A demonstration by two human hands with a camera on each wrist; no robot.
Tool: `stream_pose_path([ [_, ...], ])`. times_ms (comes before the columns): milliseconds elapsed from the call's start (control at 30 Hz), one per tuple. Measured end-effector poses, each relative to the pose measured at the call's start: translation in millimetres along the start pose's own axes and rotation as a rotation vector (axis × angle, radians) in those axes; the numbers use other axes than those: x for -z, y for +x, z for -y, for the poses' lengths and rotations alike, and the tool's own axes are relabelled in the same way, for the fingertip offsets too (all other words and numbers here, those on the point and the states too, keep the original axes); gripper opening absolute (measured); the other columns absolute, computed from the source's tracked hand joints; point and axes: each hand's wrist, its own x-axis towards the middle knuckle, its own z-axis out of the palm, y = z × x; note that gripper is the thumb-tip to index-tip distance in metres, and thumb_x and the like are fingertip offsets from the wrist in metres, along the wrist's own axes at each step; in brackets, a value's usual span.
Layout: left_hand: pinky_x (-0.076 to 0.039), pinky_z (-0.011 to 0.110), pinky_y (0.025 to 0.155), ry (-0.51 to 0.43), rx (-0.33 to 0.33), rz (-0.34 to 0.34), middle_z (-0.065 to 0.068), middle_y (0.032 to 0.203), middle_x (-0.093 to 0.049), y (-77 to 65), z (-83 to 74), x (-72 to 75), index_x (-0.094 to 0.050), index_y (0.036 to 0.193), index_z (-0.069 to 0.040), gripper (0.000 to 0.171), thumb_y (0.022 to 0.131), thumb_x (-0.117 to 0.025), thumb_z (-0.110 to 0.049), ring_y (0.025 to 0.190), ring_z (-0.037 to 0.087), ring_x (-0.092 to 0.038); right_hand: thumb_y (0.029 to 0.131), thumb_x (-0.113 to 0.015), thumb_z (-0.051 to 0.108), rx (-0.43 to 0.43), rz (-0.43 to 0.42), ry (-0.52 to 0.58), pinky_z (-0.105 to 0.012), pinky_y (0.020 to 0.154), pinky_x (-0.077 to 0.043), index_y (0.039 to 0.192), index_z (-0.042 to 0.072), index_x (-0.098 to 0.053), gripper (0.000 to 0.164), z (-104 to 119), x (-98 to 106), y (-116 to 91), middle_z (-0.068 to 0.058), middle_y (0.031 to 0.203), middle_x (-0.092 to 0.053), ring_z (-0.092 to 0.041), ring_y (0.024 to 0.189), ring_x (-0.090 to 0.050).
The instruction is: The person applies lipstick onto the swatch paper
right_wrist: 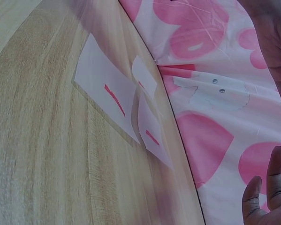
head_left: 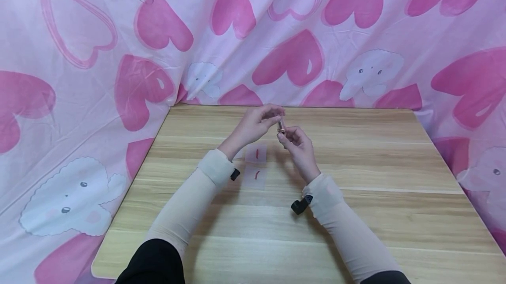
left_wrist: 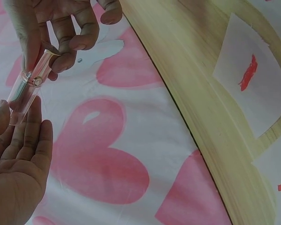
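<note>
Both hands are raised over the far part of the table around a slim lipstick (left_wrist: 34,83), with a clear end, a band round its middle and a gold-coloured end. My left hand (head_left: 256,124) pinches the clear end between thumb and fingers. At the gold-coloured end, my right hand (head_left: 299,144) holds the tube with thumb and fingertips. In the right wrist view the lipstick is out of sight; only part of the right hand (right_wrist: 269,194) shows there. Below the hands lie white slips of paper (right_wrist: 95,68), each with a red streak.
The slips lie on a light wooden table (head_left: 379,213); one small slip (right_wrist: 147,72) is mostly hidden by the left arm in the head view. A pink curtain (head_left: 237,64) printed with hearts hangs along the table's far and side edges.
</note>
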Motion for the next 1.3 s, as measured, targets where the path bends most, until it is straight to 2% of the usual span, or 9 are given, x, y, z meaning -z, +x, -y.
stream_pose_path([
  [167,-0.054,0.025,0.091,-0.005,0.006,-0.003,-0.006,0.113,-0.071,-1.0,1.3,-1.9,-0.066,0.119,-0.022,0.024,0.096,-0.061,-0.026,0.103,0.006,-0.066,0.089,-0.069,0.026,-0.012,0.005,-0.009,-0.026,0.077,-0.052,0.112,0.006,-0.061,0.032,-1,0,-1,0.003,0.099,-0.067,-0.01,0.087,-0.06],
  [367,-0.053,0.026,0.092,-0.005,-0.001,-0.019,-0.005,0.112,-0.072,-1.5,2.2,-5.4,-0.066,0.117,-0.022,0.023,0.095,-0.062,-0.025,0.104,0.008,-0.067,0.089,-0.07,0.024,-0.009,0.003,0.007,-0.022,0.077,-0.053,0.113,0.004,-0.061,0.032,-3,2,0,0.003,0.1,-0.068,-0.01,0.089,-0.061],
  [600,-0.053,0.026,0.093,-0.014,0.027,-0.025,-0.008,0.111,-0.071,-2.3,3.7,-8.6,-0.066,0.117,-0.025,0.023,0.095,-0.062,-0.025,0.105,0.007,-0.066,0.088,-0.071,0.024,0.011,-0.014,-0.02,-0.019,0.073,-0.052,0.11,0.002,-0.062,0.033,-5,3,2,0.004,0.095,-0.068,-0.01,0.088,-0.062],
  [867,-0.054,0.026,0.092,-0.025,0.028,-0.023,-0.007,0.111,-0.071,-4.2,3.4,-10.3,-0.066,0.119,-0.018,0.026,0.094,-0.063,-0.024,0.106,0.009,-0.066,0.087,-0.072,0.023,-0.005,-0.003,-0.02,-0.021,0.076,-0.053,0.11,0.004,-0.063,0.032,-5,4,2,0.002,0.096,-0.069,-0.011,0.09,-0.063],
  [933,-0.054,0.027,0.092,-0.024,0.026,-0.005,-0.008,0.112,-0.071,-5.8,3.8,-10.9,-0.067,0.119,-0.019,0.026,0.094,-0.063,-0.025,0.106,0.008,-0.066,0.087,-0.072,0.023,-0.017,0.021,-0.049,-0.023,0.08,-0.054,0.112,0.004,-0.063,0.033,-5,6,3,-0.002,0.1,-0.07,-0.012,0.092,-0.064],
  [1000,-0.054,0.028,0.093,-0.01,0.014,0.03,-0.01,0.113,-0.071,-7.5,5.0,-12.2,-0.067,0.119,-0.023,0.026,0.094,-0.063,-0.027,0.107,0.006,-0.065,0.087,-0.073,0.026,-0.027,0.057,-0.124,-0.025,0.084,-0.054,0.114,0.008,-0.063,0.034,-5,8,3,-0.003,0.104,-0.071,-0.013,0.095,-0.064],
  [1200,-0.051,0.037,0.098,0.118,-0.053,0.137,-0.012,0.116,-0.069,-12.4,13.2,-16.2,-0.066,0.122,-0.03,0.03,0.093,-0.063,-0.036,0.113,0.004,-0.06,0.085,-0.073,0.038,-0.029,0.194,-0.365,-0.038,0.091,-0.053,0.129,0.03,-0.058,0.047,-4,15,6,0.002,0.117,-0.07,-0.018,0.105,-0.065],
  [1300,-0.049,0.038,0.1,0.156,-0.064,0.159,-0.01,0.118,-0.069,-13.6,19.2,-15.6,-0.065,0.123,-0.028,0.03,0.094,-0.062,-0.037,0.115,0.005,-0.06,0.084,-0.074,0.037,-0.044,0.226,-0.437,-0.042,0.092,-0.053,0.12,0.032,-0.062,0.038,-8,20,10,0.005,0.115,-0.07,-0.018,0.107,-0.063],
])
